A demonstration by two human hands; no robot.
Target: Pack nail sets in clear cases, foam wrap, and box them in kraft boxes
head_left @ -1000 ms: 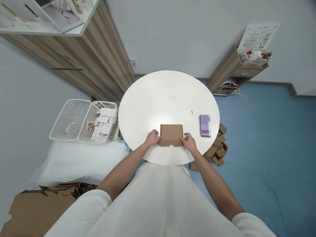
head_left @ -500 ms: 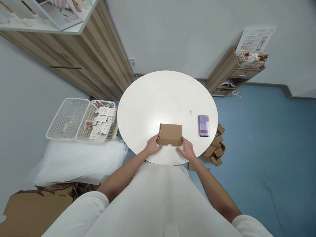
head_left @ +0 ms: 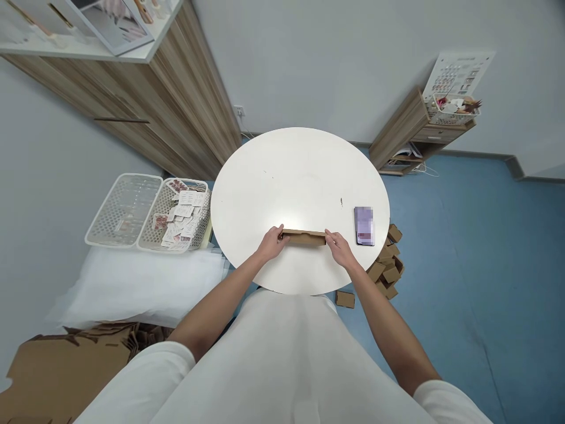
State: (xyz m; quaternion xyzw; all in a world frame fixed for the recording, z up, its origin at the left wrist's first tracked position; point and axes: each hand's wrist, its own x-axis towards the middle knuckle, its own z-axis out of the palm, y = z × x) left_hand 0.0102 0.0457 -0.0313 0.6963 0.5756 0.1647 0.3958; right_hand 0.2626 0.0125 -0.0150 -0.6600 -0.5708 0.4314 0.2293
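A small brown cardboard box (head_left: 304,238) is tipped up over the near half of the white oval table (head_left: 282,176), with a narrow side facing me. My left hand (head_left: 272,241) grips its left end, fingers and thumb closed around the corner. At the right end my right hand (head_left: 339,246) pinches the other corner. The box's broad faces are mostly out of sight at this angle. To the right of my right hand lies a phone with a purple, blurred screen (head_left: 364,225).
Left of the table stand a white basket of printed cards (head_left: 174,215) and another white basket (head_left: 123,209). Below are white translucent sheets (head_left: 145,285) and flat cardboard (head_left: 66,371). Several small boxes (head_left: 388,265) are piled on the floor at right, near a wooden cabinet (head_left: 397,132).
The box has gone from lying flat to tipped on edge, its broad top no longer showing. Both hands have moved slightly away from me and closed on its ends.
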